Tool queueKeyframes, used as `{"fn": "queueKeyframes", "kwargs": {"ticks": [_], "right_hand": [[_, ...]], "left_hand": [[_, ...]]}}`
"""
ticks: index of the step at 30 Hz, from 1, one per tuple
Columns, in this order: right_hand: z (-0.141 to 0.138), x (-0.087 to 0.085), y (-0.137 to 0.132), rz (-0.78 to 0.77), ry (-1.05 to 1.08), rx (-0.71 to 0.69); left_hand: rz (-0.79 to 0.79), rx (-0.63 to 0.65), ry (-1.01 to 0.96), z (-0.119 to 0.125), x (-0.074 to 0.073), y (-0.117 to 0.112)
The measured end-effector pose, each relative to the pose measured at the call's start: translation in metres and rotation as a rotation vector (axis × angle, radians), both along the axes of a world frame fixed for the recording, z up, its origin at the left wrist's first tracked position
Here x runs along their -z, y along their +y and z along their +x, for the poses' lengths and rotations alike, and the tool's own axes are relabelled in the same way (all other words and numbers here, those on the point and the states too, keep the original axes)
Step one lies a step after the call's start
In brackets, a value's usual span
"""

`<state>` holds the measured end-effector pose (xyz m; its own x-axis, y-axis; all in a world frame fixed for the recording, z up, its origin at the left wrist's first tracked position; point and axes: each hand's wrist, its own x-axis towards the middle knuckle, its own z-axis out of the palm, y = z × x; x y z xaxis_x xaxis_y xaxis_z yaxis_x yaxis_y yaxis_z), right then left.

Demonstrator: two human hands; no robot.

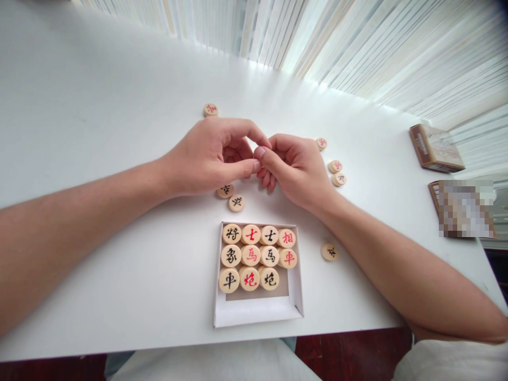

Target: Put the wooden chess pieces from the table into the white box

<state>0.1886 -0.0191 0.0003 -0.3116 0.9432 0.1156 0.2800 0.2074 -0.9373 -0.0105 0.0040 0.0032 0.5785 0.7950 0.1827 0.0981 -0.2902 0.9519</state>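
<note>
My left hand (216, 153) and my right hand (299, 166) meet above the table, fingertips touching. Both are closed with curled fingers, thumbs near the index fingers; whatever they may hold is hidden. Nearer to me lies an open white box (260, 313) with several Chinese chess pieces (250, 279) in rows, marked in red or black. Two black-marked pieces (236, 202) rest just below my left hand. Beyond it sits a red-marked piece (210, 109), partly covered. Beside my right hand are two red-marked pieces (335, 166) and a black-marked piece (338, 179).
Another black-marked piece (329, 252) lies under the inner side of my right forearm. At the table's right side are a brown box (436, 148) and a second, partly blurred box (434, 198). A pale striped curtain (278, 32) hangs along the far edge of the white table (99, 106).
</note>
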Motion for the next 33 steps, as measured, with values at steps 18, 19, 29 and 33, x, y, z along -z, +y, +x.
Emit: {"fn": "queueKeyframes", "kwargs": {"ticks": [18, 19, 29, 33], "right_hand": [[-0.0007, -0.0001, 0.0003, -0.006, 0.005, -0.001], [-0.0007, -0.0001, 0.0002, -0.003, 0.011, -0.001], [-0.0005, -0.0001, 0.0005, -0.007, 0.022, 0.001], [-0.0012, -0.0005, 0.0, -0.014, 0.031, 0.011]], "left_hand": [[-0.012, -0.005, 0.004, -0.0002, -0.0004, -0.0006], [-0.01, -0.005, 0.003, -0.0002, -0.0002, -0.0005], [0.016, -0.004, -0.002, -0.0002, 0.0019, 0.0011], [0.008, 0.009, -0.005, -0.0007, 0.0043, 0.0024]]}}
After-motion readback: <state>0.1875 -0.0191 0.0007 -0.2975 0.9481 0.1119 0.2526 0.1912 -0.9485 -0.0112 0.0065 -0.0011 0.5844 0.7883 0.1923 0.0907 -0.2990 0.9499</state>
